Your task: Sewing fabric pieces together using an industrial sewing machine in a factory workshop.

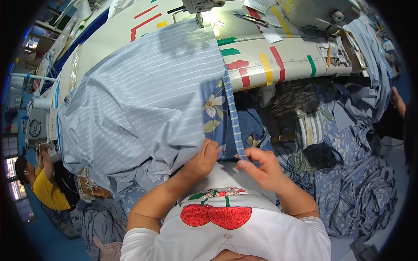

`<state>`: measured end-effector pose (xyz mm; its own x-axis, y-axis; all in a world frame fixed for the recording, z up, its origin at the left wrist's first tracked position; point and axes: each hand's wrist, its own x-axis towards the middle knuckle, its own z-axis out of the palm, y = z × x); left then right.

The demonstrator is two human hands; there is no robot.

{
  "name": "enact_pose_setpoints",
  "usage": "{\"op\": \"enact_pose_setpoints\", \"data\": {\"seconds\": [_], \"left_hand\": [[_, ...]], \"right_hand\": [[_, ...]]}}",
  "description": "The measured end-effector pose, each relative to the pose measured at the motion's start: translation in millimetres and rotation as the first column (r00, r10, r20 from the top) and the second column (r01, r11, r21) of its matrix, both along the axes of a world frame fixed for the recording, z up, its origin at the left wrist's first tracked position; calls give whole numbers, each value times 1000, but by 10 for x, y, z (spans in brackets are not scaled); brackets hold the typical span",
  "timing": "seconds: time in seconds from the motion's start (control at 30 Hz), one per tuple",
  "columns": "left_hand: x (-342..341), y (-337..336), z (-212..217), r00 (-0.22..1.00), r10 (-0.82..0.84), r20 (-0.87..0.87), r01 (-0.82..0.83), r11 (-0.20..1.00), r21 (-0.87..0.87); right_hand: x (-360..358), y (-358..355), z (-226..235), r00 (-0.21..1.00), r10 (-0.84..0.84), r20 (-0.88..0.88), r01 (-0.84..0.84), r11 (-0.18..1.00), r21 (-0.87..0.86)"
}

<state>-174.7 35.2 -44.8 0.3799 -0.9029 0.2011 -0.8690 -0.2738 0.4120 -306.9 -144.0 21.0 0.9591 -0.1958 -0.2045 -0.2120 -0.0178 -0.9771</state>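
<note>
A large light-blue fabric with white wavy stripes (143,95) drapes from the sewing machine (203,6) over the table's near edge toward me. Its upper right corner lies under the presser foot (200,20). Down its right side hangs a narrow blue striped strip (234,115). My right hand (263,168) pinches the strip's lower end between thumb and fingers. My left hand (203,160) is closed at the fabric's lower right edge, beside a dark-blue floral fabric (214,106); its fingertips are partly hidden. Both hands are near my waist.
Coloured tape marks the sewing table (296,54). Thread snips (251,18) lie right of the needle, and a small tray (337,58) sits farther right. Heaped floral cloth (355,195) lies at right. A person in yellow (50,191) works at left; another person's hand (398,102) shows at right.
</note>
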Motion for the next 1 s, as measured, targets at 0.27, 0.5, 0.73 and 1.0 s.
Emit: {"op": "enact_pose_setpoints", "data": {"seconds": [0.27,0.5,0.73,1.0], "left_hand": [[11,8,-30,947,58,316,-35,996,-79],[17,24,123,990,-86,110,90,996,-29],[-38,113,104,967,-133,218,130,991,32],[-80,174,-91,978,206,40,-199,970,-142]], "right_hand": [[-96,224,-219,998,-37,54,44,991,-127],[-143,209,-96,984,123,129,-107,987,-118],[-103,295,-6,967,242,74,-251,956,154],[-111,384,-119,978,210,-9,-205,962,180]]}}
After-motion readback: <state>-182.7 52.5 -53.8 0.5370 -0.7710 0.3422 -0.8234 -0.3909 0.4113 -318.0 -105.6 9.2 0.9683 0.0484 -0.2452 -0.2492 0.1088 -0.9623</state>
